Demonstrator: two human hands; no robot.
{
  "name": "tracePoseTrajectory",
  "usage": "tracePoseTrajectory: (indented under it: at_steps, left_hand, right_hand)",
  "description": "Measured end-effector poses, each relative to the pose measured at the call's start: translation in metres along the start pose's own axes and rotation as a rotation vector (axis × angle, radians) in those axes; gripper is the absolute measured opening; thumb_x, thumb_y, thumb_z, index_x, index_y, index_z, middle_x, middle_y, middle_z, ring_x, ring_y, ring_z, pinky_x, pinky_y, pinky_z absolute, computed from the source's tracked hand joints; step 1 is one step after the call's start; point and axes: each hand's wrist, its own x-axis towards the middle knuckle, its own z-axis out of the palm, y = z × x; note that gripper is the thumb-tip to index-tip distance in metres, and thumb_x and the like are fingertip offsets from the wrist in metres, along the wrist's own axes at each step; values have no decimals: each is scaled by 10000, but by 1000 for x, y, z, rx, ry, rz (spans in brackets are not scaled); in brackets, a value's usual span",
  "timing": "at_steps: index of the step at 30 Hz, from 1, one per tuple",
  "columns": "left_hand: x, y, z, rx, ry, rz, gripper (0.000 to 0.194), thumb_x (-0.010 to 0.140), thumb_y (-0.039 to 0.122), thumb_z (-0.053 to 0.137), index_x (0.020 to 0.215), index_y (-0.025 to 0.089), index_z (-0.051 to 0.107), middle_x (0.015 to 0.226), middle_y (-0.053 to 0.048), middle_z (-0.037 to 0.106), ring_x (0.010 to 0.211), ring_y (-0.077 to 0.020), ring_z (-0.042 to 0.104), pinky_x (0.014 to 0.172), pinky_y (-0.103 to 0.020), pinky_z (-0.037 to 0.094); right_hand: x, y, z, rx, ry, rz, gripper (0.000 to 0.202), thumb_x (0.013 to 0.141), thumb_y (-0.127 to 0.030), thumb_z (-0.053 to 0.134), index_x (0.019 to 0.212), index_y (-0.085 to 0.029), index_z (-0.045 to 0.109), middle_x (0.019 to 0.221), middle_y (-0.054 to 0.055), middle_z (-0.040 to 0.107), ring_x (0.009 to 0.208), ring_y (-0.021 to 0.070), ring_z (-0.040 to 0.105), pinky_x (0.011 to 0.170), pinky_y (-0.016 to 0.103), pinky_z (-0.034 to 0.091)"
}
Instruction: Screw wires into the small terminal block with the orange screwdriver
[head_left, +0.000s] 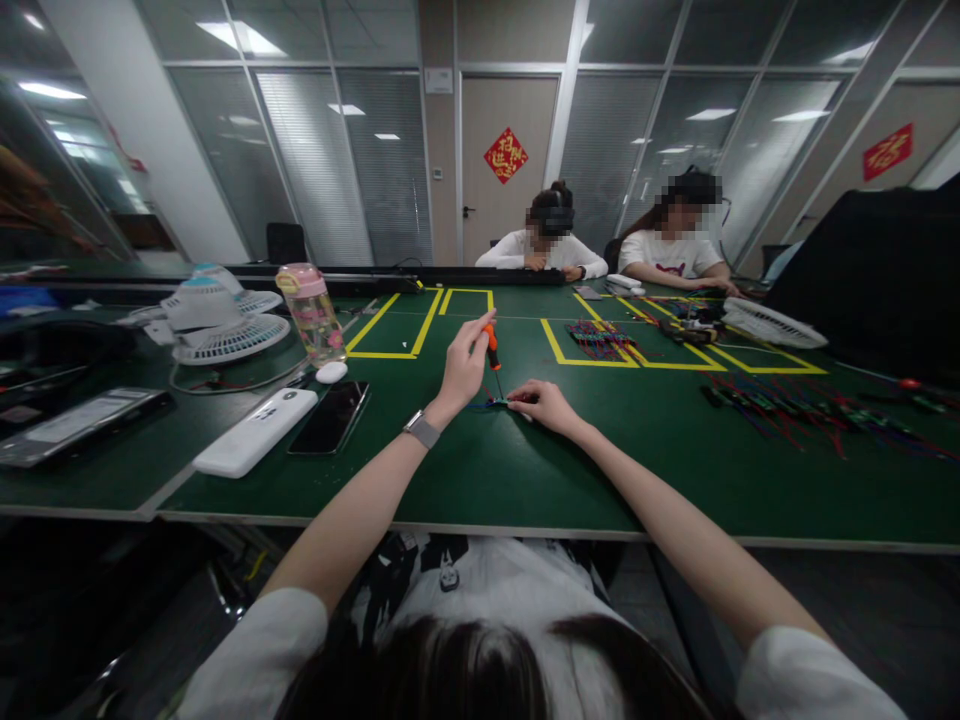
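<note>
An orange and black screwdriver (492, 346) is held nearly upright in my left hand (466, 362), its handle between the fingers. The tip of its thin shaft meets a small green circuit board (498, 402) with thin wires, lying on the green table (465, 480). My right hand (544, 404) pinches the right end of that board, with fingertips low against the tabletop.
Left of my arms are a white phone (256, 432), a black phone (330, 418), a pink-lidded bottle (313, 315) and white fans (229, 325). Wired boards (817, 405) lie at the right, more (600, 340) inside yellow tape. Two people sit across the table.
</note>
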Motion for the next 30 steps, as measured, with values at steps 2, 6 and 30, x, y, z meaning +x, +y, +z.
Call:
tracePoseTrajectory:
  at_steps: [2, 6, 30]
  left_hand:
    - [0, 0, 0, -5, 7, -2, 309, 939, 209, 423, 1210, 223, 571, 1063, -45, 637, 972, -140, 585, 887, -281, 449]
    - [0, 2, 0, 69, 67, 28, 226, 868, 258, 576, 1080, 211, 640, 921, -28, 625, 855, -136, 579, 813, -262, 466]
    - [0, -2, 2, 16, -33, -45, 378, 899, 213, 490, 1273, 259, 523, 1068, -47, 564, 983, -145, 551, 876, -278, 460]
  right_hand:
    - [0, 0, 0, -1, 1, 0, 198, 764, -260, 661, 903, -158, 758, 805, 62, 675, 681, 138, 585, 652, 243, 448]
    - [0, 1, 0, 0, 4, 5, 199, 759, -258, 666, 901, -153, 756, 806, 63, 671, 675, 133, 581, 646, 240, 446]
    - [0, -3, -1, 4, -2, 3, 194, 763, -250, 659, 903, -156, 756, 806, 63, 678, 687, 139, 589, 654, 241, 448]
